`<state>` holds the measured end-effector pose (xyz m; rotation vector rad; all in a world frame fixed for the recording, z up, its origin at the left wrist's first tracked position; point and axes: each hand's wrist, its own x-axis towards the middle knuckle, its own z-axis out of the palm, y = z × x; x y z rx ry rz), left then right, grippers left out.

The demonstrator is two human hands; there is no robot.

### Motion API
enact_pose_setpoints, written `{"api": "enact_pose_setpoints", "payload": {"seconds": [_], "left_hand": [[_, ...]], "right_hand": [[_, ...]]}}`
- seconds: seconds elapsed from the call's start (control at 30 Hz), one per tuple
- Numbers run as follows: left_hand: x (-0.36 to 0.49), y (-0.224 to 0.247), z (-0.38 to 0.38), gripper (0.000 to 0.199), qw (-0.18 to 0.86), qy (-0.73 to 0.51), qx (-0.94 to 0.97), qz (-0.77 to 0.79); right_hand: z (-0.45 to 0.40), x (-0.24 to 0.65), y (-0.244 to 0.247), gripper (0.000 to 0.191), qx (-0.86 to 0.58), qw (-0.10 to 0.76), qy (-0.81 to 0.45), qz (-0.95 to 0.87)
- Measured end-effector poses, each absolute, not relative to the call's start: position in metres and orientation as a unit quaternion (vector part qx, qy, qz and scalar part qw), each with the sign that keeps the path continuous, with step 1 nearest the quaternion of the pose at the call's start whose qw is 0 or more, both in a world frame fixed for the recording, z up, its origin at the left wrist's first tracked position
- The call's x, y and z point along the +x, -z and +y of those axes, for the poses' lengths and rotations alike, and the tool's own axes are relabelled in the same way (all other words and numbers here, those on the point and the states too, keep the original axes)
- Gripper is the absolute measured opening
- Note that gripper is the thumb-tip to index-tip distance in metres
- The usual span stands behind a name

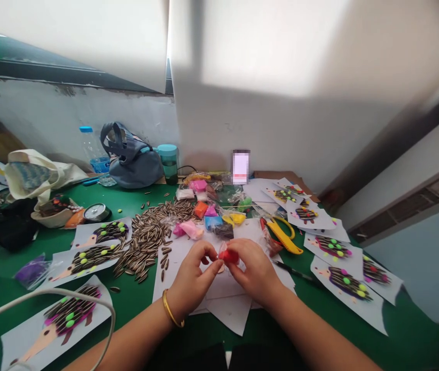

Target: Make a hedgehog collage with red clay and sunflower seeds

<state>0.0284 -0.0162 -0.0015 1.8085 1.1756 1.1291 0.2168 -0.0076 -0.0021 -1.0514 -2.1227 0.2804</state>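
A lump of red modelling clay (229, 255), in what looks like a clear plastic bag, is held in the closed fingers of my right hand (257, 269). Close against its left side is my left hand (199, 272), thumb and index finger curled into a pinch. Whatever sits between those left fingertips is too small to make out. Both hands are over white paper sheets (229, 314). Just beyond them lie bagged lumps of clay: blue (213, 222), black (225, 230), yellow (235, 218) and light pink (191, 229).
Striped sunflower seeds (146, 237) are heaped left of the paper. Seed-covered hedgehog pictures lie on the left (65, 322) and right (347, 283). Yellow-handled scissors (285, 237) and a black pen (294, 270) are at right. A white cable (107, 301) crosses the left foreground.
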Motion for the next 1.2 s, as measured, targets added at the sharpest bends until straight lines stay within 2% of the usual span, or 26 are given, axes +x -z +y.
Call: {"api": "enact_pose_setpoints", "payload": {"seconds": [0.13,0.37,0.87,1.2], "left_hand": [[0.028,0.006,-0.012,0.004,0.369,-0.453,0.680,0.444],[0.024,-0.003,-0.013,0.010,0.296,-0.438,0.729,0.435],[0.020,0.003,-0.009,0.012,0.271,-0.380,0.739,0.485],[0.018,0.011,-0.007,0.011,0.281,-0.438,0.740,0.426]], "right_hand": [[-0.006,0.215,0.004,0.022,-0.402,0.379,-0.138,-0.822],[-0.007,0.213,0.005,0.020,-0.404,0.382,-0.134,-0.820],[-0.008,0.212,0.004,0.017,-0.400,0.388,-0.147,-0.817],[-0.010,0.212,0.006,0.019,-0.389,0.367,-0.159,-0.830]]}}
